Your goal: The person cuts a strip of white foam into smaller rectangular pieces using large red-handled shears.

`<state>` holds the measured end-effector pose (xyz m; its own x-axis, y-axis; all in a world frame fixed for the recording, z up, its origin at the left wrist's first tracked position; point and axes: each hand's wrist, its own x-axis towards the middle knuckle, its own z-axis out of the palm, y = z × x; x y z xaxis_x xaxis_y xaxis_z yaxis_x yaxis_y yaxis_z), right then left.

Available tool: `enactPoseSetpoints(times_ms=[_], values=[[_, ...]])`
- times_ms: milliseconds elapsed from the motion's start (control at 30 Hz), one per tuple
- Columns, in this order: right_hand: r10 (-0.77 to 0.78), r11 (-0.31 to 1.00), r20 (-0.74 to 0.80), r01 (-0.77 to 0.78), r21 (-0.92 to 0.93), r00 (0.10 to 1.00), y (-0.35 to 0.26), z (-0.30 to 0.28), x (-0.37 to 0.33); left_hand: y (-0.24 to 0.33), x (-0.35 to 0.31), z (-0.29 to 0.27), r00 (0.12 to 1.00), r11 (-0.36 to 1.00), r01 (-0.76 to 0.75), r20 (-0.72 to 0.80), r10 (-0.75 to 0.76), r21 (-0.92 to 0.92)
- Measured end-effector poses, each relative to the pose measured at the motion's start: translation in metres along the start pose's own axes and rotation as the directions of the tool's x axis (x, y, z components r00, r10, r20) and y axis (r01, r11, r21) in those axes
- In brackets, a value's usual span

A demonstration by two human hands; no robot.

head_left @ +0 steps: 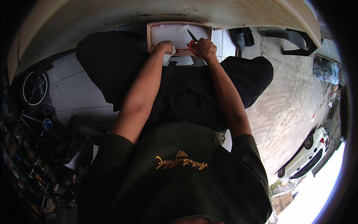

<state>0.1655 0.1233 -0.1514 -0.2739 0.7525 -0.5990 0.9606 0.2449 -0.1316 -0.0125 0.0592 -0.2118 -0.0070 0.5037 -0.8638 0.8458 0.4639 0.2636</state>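
Observation:
An open cardboard box (149, 37) with a white inside stands in front of my lap. My right hand (206, 49) is closed on a pair of scissors (192, 47) with orange handles. Their dark blades point up and left over the box, and look slightly apart. At the box's near left corner, my left hand (163, 47) is closed on a white piece (169, 55), paper or thin sheet, which hangs below the fingers. A small whitish scrap (183, 28) lies inside the box near its far side. Whether anything else is under my hands is hidden.
A pair of black shoes (237, 38) stands right of the box on the tiles. A large beige curved panel (112, 18) arches across the far side. Bicycle parts (35, 89) crowd the left. Rough concrete (276, 97) stretches right toward a parked white car (305, 160).

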Motion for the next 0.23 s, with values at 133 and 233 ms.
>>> enactPoseSetpoints(times_ms=[133, 233], values=[[-0.001, 1.000, -0.038, 0.000, -0.020, 0.999, -0.0051, 0.0065, 0.0011, -0.0004, 0.0001, -0.0009, 1.000, 1.000, 0.008, 0.003, -0.008, -0.010], [-0.007, 1.000, 0.004, 0.007, 0.002, 1.000, -0.0108, 0.0062, 0.0052, 0.0005, 0.0001, -0.0020, 0.999, 1.000, -0.025, 0.020, 0.025, 0.015]])
